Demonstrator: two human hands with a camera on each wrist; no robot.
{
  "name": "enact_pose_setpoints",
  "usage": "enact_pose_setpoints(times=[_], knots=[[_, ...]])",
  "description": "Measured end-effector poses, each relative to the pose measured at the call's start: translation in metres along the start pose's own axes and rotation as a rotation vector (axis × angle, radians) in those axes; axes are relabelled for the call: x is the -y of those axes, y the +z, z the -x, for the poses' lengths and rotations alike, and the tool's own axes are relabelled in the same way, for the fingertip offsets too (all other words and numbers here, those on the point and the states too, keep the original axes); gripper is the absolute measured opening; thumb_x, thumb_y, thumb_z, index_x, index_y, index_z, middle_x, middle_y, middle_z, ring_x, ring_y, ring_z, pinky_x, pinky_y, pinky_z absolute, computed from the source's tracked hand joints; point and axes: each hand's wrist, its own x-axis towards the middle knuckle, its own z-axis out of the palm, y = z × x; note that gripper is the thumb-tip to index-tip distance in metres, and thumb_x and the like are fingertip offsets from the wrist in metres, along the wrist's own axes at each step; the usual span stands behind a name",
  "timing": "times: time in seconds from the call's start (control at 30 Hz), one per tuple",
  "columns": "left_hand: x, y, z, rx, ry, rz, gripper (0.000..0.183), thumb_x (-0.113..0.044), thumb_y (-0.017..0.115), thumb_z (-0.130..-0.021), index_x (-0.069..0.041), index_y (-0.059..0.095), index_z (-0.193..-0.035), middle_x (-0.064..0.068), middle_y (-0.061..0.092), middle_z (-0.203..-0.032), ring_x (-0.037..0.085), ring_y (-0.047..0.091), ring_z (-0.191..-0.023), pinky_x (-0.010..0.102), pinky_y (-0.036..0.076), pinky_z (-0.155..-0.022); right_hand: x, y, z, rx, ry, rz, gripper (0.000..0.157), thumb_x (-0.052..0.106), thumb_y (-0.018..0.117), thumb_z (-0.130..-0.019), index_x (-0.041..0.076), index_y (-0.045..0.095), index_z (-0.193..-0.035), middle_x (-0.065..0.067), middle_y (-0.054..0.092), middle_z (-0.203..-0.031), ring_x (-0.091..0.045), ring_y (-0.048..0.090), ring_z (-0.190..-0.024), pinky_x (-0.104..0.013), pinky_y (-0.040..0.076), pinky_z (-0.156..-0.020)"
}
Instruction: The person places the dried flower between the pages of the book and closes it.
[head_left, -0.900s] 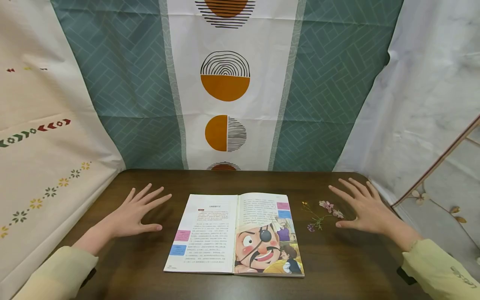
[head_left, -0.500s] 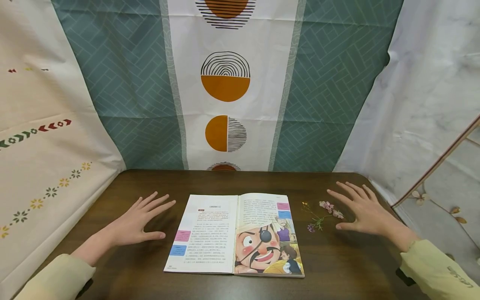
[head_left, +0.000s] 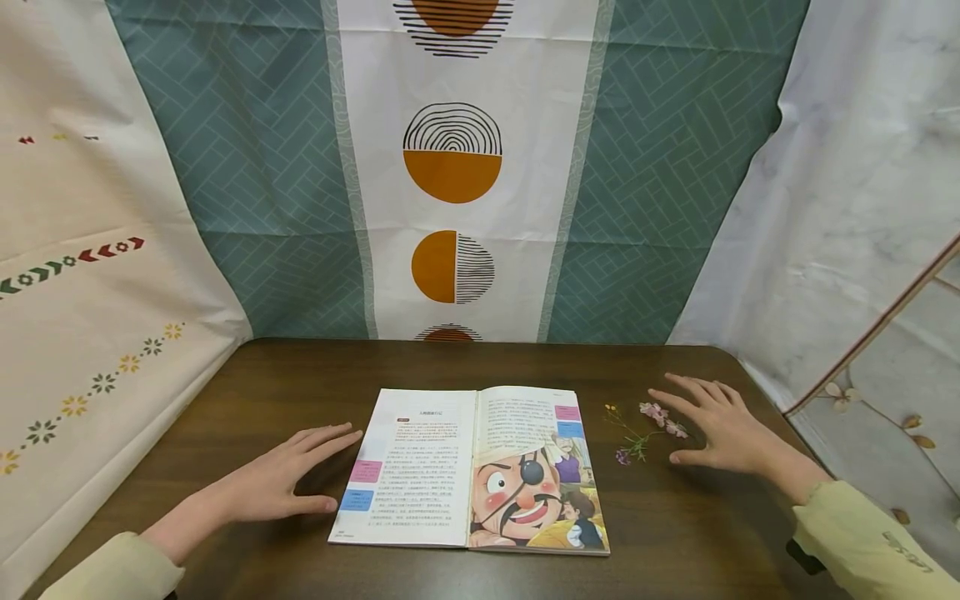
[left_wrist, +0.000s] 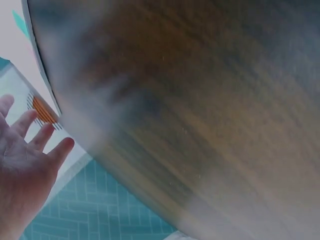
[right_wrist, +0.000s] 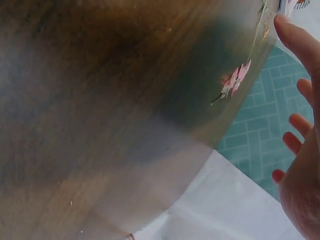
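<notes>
An open book (head_left: 427,492) lies flat on the dark wooden table, text on its left page and a cartoon pirate with an eye patch on its right page. Just left of the book hovers my left hand (head_left: 270,483), its fingers extended toward the page edge; whether it touches is unclear. Right of the book lie small flowers (head_left: 654,412), pink, yellow and purple, on thin green stems. My right hand (head_left: 716,429) is beside the pink blooms, fingers spread and holding nothing. The right wrist view shows the pink flower (right_wrist: 235,80) on the table near that hand.
The brown table (head_left: 615,367) ends at a patterned cloth backdrop (head_left: 652,167). A cream cloth (head_left: 90,292) hangs at the left, and a white marbled cloth (head_left: 840,208) with a printed branch covers the right side.
My left hand has come down and toward the book's left edge, its fingers drawing closer together. My right hand has shifted slightly left toward the flowers. Book and flowers stay put.
</notes>
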Motion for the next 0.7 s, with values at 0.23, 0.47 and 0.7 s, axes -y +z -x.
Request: enact_pose_setpoints(times=[0.23, 0.47, 0.7], knots=[[-0.009, 0.004, 0.004, 0.042, -0.016, 0.061, 0.078, -0.060, 0.065, -0.087, -0.024, 0.039, -0.152, 0.003, 0.044, -0.150, 0.020, 0.044, -0.129, 0.040, 0.049, -0.092, 0.001, 0.004, 0.000, 0.030, 0.016, 0.002, 0.093, 0.053, 0.084, -0.069, 0.028, 0.043, -0.148, -0.016, 0.040, -0.149, -0.042, 0.040, -0.129, -0.068, 0.027, -0.096], [-0.014, 0.011, 0.007, 0.055, -0.022, 0.126, 0.073, -0.055, 0.066, -0.089, -0.018, 0.044, -0.148, -0.005, 0.048, -0.142, 0.010, 0.044, -0.121, 0.031, 0.047, -0.094, -0.002, 0.009, 0.000, 0.027, 0.002, 0.011, 0.088, 0.050, 0.086, -0.068, 0.021, 0.050, -0.143, -0.016, 0.045, -0.144, -0.043, 0.039, -0.130, -0.068, 0.029, -0.096], [-0.015, 0.014, 0.007, 0.114, -0.101, 0.219, 0.069, -0.056, 0.064, -0.090, -0.020, 0.046, -0.146, -0.006, 0.051, -0.134, 0.013, 0.045, -0.120, 0.029, 0.047, -0.095, -0.009, 0.015, 0.002, 0.011, -0.018, -0.008, 0.084, 0.044, 0.088, -0.067, 0.017, 0.055, -0.139, -0.014, 0.049, -0.139, -0.038, 0.042, -0.125, -0.064, 0.036, -0.090]])
